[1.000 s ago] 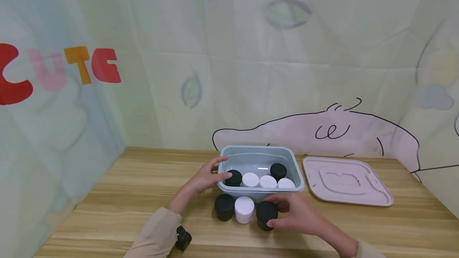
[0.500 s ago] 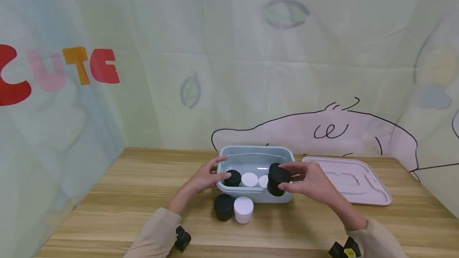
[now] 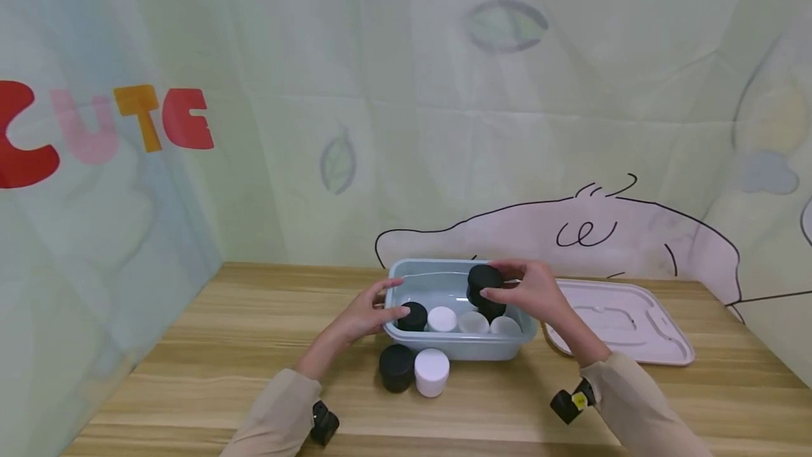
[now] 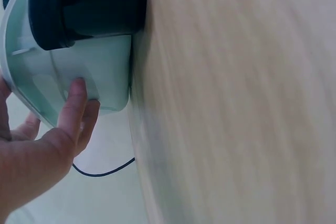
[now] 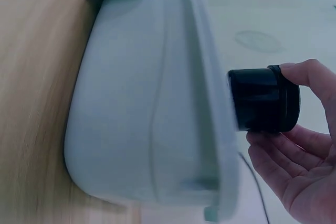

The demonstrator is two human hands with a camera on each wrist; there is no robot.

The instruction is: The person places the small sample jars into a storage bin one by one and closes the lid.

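My right hand (image 3: 529, 290) pinches a black lidded jar (image 3: 484, 282) over the right part of the light blue plastic bin (image 3: 463, 349). In the right wrist view that jar (image 5: 262, 99) shows beyond the bin's rim, thumb on its lid edge and fingers beneath. My left hand (image 3: 361, 314) holds the bin's left end, thumb and a finger over the rim, other fingers on the outer wall (image 4: 105, 72). Inside the bin are a black jar (image 3: 414, 317) at left, several white jars (image 3: 442, 319) along the front, and another black jar (image 3: 491, 309), partly hidden under the held one.
A black jar (image 3: 396, 369) and a white jar (image 3: 432, 373) stand on the wooden table (image 3: 254, 344) before the bin. A pale lid (image 3: 624, 323) lies to the bin's right. A printed cloth (image 3: 412, 125) hangs behind the table.
My right hand has lifted the black jar from the row in front of the bin and carried it up and back over the bin. My left hand has stayed put.
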